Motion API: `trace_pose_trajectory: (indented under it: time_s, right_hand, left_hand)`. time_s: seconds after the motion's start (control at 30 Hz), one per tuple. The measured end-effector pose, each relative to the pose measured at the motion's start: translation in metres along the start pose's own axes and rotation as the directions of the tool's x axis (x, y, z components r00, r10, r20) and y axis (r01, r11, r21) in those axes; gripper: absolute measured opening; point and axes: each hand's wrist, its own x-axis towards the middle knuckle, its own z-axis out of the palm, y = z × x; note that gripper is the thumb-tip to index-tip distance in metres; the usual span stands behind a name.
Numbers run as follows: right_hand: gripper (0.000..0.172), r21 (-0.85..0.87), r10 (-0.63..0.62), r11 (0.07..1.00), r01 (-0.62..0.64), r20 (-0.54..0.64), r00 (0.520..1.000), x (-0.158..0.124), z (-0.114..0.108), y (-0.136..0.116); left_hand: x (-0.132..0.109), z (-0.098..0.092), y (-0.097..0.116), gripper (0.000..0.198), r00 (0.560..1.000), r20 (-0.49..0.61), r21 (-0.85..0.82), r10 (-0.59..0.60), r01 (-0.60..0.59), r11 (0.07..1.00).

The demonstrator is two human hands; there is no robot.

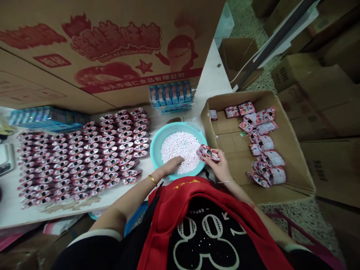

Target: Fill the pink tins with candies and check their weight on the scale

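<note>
So the left hand (173, 165) is down in a turquoise basin (153, 150), fingertips right in a heap of little white pellets (178, 146). Fingers are curled, but honestly can't tell if they've pinched any. The right hand (221, 165) is gripping a red and pink packet (207, 152), thumb and fingers around its near end, right by the basin's right rim.

The basin sits on a white worktop (17, 220). Left of it there's a whole army of packets standing on end in tight rows (84, 157), most with a dark round spot on top. Just behind the basin is a clear-wrapped bundle of blue boxes (171, 95), with a blue stack (46, 118) farther left, both in front of a big printed carton (118, 71). To the right is an open cardboard box (298, 157) with loose packets (264, 118) scattered inside, mostly along its right side. Gold bracelet (153, 180) on the left wrist, red apron (157, 234) up front.
</note>
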Motion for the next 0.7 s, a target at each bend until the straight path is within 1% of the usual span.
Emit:
trace_pose_trajectory:
  time_s: [0.07, 0.17, 0.27, 0.33, 0.37, 0.43, 0.5, 0.57, 0.63, 0.7]
  right_hand:
    - [0.045, -0.067, -0.082, 0.994, 0.083, 0.015, 0.997, 0.009, 0.001, 0.005]
    - [0.037, -0.196, -0.185, 0.962, 0.192, 0.055, 0.981, 0.019, 0.002, 0.01]
    - [0.03, -0.35, -0.273, 0.889, 0.297, 0.116, 0.955, 0.025, 0.005, 0.012]
    - [0.03, -0.43, -0.316, 0.827, 0.363, 0.178, 0.932, 0.028, 0.012, 0.014]
    - [0.032, -0.455, -0.332, 0.798, 0.396, 0.217, 0.918, 0.029, 0.016, 0.015]
    - [0.037, -0.478, -0.358, 0.748, 0.461, 0.294, 0.886, 0.03, 0.025, 0.016]
    - [0.042, -0.481, -0.377, 0.712, 0.512, 0.353, 0.856, 0.03, 0.033, 0.018]
    - [0.044, -0.476, -0.388, 0.694, 0.54, 0.384, 0.838, 0.03, 0.041, 0.02]
    - [0.045, -0.47, -0.394, 0.692, 0.548, 0.39, 0.832, 0.03, 0.046, 0.023]
    - [0.045, -0.458, -0.399, 0.695, 0.555, 0.396, 0.827, 0.031, 0.048, 0.025]
  left_hand:
    - [-0.006, -0.006, 0.002, 0.035, 1.0, -0.011, -0.053, 0.011, -0.012, 0.999]
    - [-0.018, -0.026, 0.006, 0.032, 0.999, -0.038, -0.102, 0.024, -0.027, 0.994]
    - [-0.033, -0.058, 0.013, 0.031, 0.993, -0.115, -0.14, 0.035, -0.051, 0.989]
    - [-0.042, -0.081, 0.022, 0.03, 0.984, -0.169, -0.135, 0.049, -0.072, 0.988]
    - [-0.045, -0.092, 0.028, 0.03, 0.982, -0.179, -0.116, 0.055, -0.076, 0.99]
    - [-0.048, -0.111, 0.043, 0.029, 0.986, -0.159, -0.034, 0.054, -0.06, 0.998]
    - [-0.046, -0.122, 0.06, 0.026, 0.994, -0.111, 0.101, 0.013, -0.002, 0.995]
    - [-0.041, -0.125, 0.081, 0.026, 0.993, -0.094, 0.264, -0.064, 0.087, 0.961]
    - [-0.036, -0.123, 0.101, 0.027, 0.985, -0.123, 0.391, -0.122, 0.161, 0.906]
    - [-0.032, -0.12, 0.118, 0.029, 0.981, -0.153, 0.474, -0.118, 0.177, 0.863]
